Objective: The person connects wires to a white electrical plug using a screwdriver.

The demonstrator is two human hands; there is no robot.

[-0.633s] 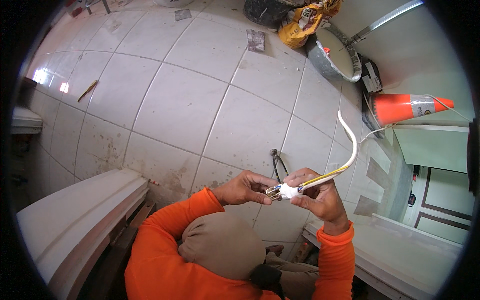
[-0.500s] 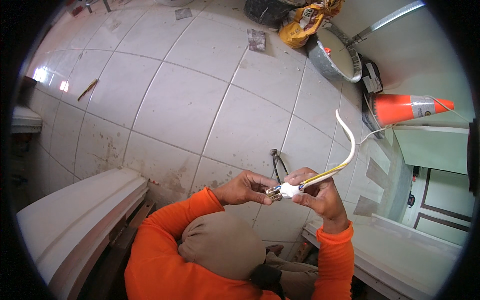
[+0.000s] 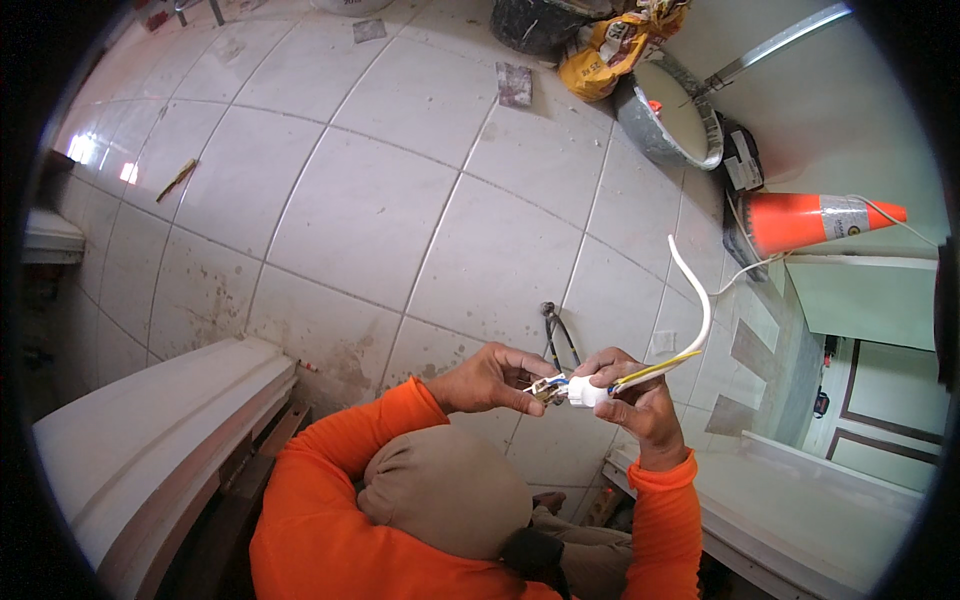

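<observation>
Between the finger and thumb of my left hand is the inner part of an electrical plug, with metal parts and a bit of blue wire showing. My right hand grips the white plug cover beside it; the two parts sit close together, end to end. From the right-hand side runs a white cable, curving away to a free end above the floor. A yellow-striped wire lies along the cable near my fingers. Just beyond my hands, pincers with dark handles rest on the tiles.
An orange traffic cone lies on its side at the right, near a thin white cord. Behind it stand a tub of pale material, a yellow bag and a black bucket. A white curved panel is at left.
My right hand and the white cover have shifted slightly right, baring more of the plug's inner part. The cable's free end has dipped a little. My left hand has hardly moved.
</observation>
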